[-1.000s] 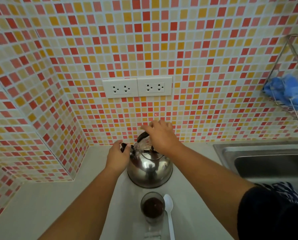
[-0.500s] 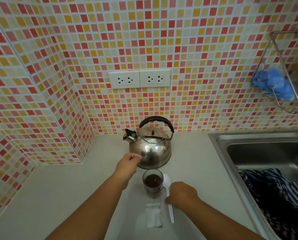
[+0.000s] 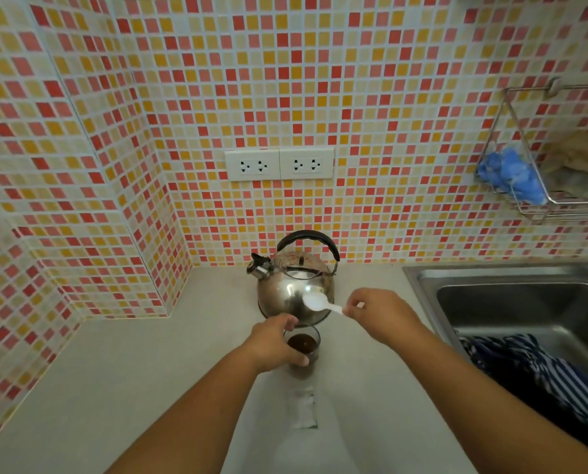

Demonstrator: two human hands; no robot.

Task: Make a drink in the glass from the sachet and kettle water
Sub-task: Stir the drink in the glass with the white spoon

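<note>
A small glass with dark brown liquid stands on the pale counter, just in front of the steel kettle. My left hand wraps around the glass from the left. My right hand pinches the handle of a white plastic spoon, held in the air above and slightly behind the glass, its bowl pointing left. The kettle sits upright with its black handle up and its spout to the left. A flat white sachet lies on the counter nearer to me than the glass.
A steel sink is at the right, with a dark striped cloth draped into it. A wire rack holding a blue cloth hangs on the tiled wall. Two double sockets sit above the kettle.
Both hands left the kettle. My right hand picked the spoon up from the counter and raised it over the glass. My left hand moved from the kettle to grip the glass.
</note>
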